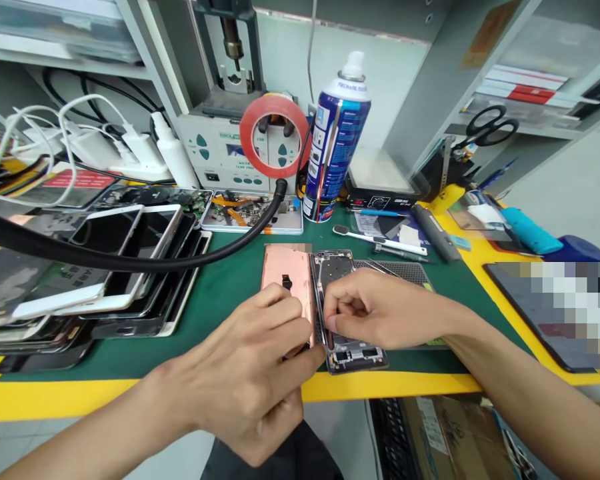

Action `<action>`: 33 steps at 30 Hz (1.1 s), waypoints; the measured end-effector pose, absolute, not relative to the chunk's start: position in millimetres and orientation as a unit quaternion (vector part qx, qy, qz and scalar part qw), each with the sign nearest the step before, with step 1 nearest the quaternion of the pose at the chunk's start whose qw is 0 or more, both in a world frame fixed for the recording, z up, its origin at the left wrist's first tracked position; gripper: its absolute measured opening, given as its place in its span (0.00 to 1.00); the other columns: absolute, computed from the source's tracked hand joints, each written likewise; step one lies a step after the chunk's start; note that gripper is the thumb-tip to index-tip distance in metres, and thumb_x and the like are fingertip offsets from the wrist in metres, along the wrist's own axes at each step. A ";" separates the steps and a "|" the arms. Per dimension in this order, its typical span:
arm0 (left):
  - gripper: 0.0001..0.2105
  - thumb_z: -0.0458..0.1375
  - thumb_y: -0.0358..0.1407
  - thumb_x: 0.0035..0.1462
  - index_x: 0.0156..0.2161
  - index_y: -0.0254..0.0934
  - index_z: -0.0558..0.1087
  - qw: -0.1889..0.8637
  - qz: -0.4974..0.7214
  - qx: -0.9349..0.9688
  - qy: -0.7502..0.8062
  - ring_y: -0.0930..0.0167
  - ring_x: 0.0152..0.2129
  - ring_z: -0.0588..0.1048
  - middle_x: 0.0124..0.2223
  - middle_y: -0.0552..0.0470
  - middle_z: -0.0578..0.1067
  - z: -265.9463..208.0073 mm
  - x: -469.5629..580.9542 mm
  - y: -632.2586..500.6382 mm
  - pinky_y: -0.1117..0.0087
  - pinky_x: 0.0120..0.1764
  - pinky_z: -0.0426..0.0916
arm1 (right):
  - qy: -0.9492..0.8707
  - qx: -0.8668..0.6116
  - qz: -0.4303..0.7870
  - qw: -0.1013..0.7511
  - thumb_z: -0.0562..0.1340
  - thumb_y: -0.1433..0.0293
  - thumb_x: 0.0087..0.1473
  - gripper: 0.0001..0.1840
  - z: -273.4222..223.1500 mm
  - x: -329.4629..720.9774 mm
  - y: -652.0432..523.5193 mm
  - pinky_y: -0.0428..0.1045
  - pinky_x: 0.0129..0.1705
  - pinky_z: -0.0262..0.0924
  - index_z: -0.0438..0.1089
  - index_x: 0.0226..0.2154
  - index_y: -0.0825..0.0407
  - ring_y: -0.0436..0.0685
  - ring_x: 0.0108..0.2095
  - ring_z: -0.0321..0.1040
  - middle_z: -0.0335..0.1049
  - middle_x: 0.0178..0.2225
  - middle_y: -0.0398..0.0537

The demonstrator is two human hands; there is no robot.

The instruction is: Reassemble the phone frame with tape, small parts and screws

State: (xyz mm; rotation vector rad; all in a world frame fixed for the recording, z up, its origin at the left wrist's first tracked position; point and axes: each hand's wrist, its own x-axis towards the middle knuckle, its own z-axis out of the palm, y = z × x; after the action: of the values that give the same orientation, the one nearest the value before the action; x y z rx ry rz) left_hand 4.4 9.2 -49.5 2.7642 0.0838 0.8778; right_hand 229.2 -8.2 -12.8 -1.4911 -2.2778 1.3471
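A pink, copper-toned phone panel (275, 261) with a small dark cutout lies upright on the green mat. Right beside it lies a dark phone frame (357, 362) with its inner side facing up. My left hand (257, 363) is over the lower part of the pink panel, its fingers curled together; what they grip is hidden. My right hand (380, 307) rests over the frame, with thumb and fingers pinched near the frame's left edge. Anything between those fingertips is too small to make out. A grey perforated pad (415, 272) with thin metal tools shows behind my right hand.
Stacked phones (130, 267) fill the left, with a black hose (190, 262) arching over them. At the back stand a parts tray (295, 223), red tape roll (250, 143) and blue spray can (337, 147). A toothbrush (380, 241) and a tablet (520, 307) lie to the right.
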 end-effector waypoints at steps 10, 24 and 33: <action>0.14 0.55 0.25 0.42 0.35 0.28 0.79 0.128 0.287 0.948 0.040 0.68 0.24 0.56 0.25 0.49 0.62 -50.2 4.7 8.4 0.59 0.28 0.55 | -0.747 -0.490 0.445 0.055 0.58 0.74 0.53 0.06 -11.5 229.6 -8.0 0.43 0.20 0.47 0.69 0.28 0.51 0.46 0.19 0.53 0.59 0.18 0.34; 0.16 0.56 0.25 0.41 0.38 0.28 0.79 0.132 0.286 0.949 0.034 0.68 0.25 0.54 0.26 0.50 0.60 -50.2 3.2 9.4 0.59 0.29 0.55 | -0.739 -0.489 0.460 0.051 0.59 0.74 0.52 0.05 -11.6 229.5 -6.6 0.43 0.19 0.47 0.70 0.28 0.52 0.46 0.19 0.55 0.62 0.19 0.35; 0.18 0.55 0.26 0.42 0.40 0.31 0.78 0.131 0.268 0.953 0.041 0.67 0.25 0.55 0.27 0.50 0.61 -52.4 3.2 8.6 0.59 0.30 0.56 | -0.760 -0.491 0.421 0.056 0.57 0.73 0.53 0.06 -10.2 227.2 -8.4 0.43 0.19 0.47 0.70 0.28 0.52 0.46 0.18 0.56 0.62 0.18 0.36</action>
State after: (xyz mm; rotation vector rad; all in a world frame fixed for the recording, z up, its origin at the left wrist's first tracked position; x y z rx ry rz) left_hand 3.2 8.6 -52.4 2.7686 0.1205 0.7793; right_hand 227.2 -8.4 -10.2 -1.4902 -2.3078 1.2792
